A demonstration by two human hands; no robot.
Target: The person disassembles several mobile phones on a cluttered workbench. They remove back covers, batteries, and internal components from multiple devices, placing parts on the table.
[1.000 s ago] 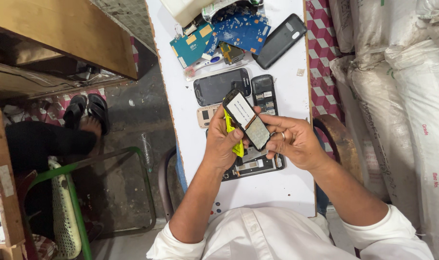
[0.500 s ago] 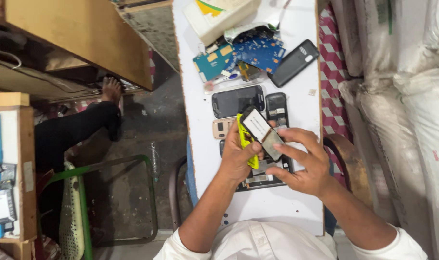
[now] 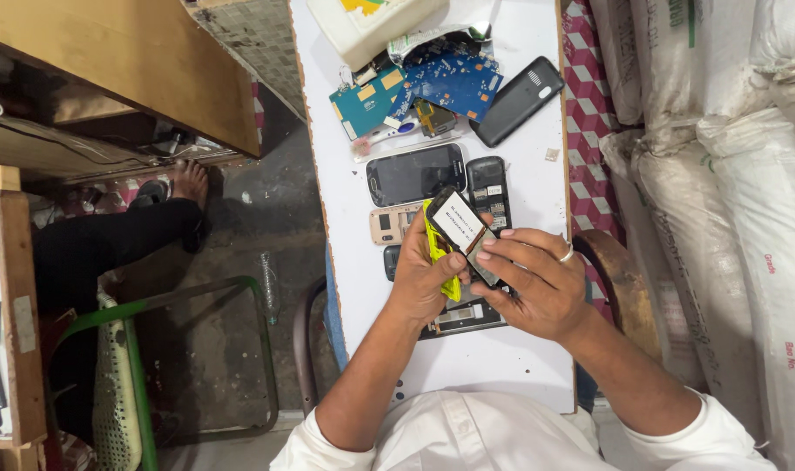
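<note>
White table (image 3: 520, 349) runs down the middle, strewn with phones and circuit boards (image 3: 424, 87). Left hand (image 3: 424, 275) and right hand (image 3: 528, 283) meet above it — both clamped on a small phone (image 3: 463, 231), a yellow strip (image 3: 439, 255) pinched beneath.

The right hand (image 3: 537, 283) has closed in over the small phone (image 3: 464, 234).
</note>
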